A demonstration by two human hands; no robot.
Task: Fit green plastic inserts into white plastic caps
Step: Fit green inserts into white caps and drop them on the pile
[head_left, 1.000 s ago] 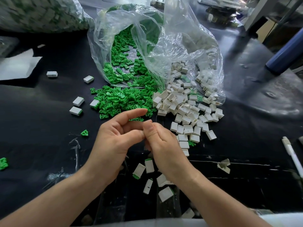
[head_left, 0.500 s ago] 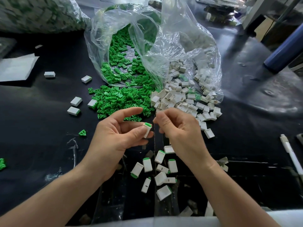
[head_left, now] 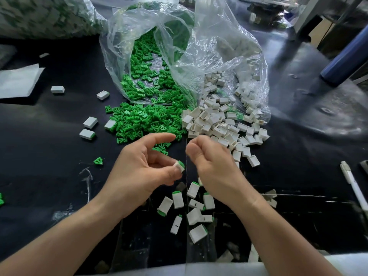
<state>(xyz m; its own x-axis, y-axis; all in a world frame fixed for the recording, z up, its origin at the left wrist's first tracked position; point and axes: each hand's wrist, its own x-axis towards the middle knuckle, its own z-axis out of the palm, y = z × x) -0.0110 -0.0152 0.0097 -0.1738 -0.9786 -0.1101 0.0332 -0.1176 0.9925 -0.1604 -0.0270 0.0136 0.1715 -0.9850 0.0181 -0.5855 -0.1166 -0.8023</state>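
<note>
Noted left hand [head_left: 139, 172] just at 9 o'clock of frame centre, pinching an assembled cap [head_left: 180, 166] (white shell with a green insert showing at its end) between thumb and a curled finger, with index finger stretched out toward 1 o'clock and clear of the piece. Noted right hand [head_left: 215, 170] just at 3 o'clock of the left, apart from it, with fingers curled in and tips drawn close to the thumb; blurred, so cannot tell of any piece held there. Logged loose green inserts [head_left: 143, 124] heaped at 11 o'clock of the hands, spilling from the mouth of a clear plastic bag [head_left: 223, 56]. Logged empty white caps [head_left: 219, 126] heaped at 1 o'clock, touching the green heap and partly inside the clear plastic. Found a scatter of finished caps [head_left: 178, 200] at 6 o'clock, below and between the wrists, on the black table [head_left: 49, 166]. Spotted a single green insert [head_left: 98, 161] at 9 o'clock of the left hand, a few stray caps [head_left: 90, 122] at 10 o'clock, a white sheet [head_left: 18, 80] farther out at 10 o'clock, a white pen [head_left: 352, 184] at 3 o'clock near the frame edge, and a blue cylinder [head_left: 346, 58] at 2 o'clock.
</note>
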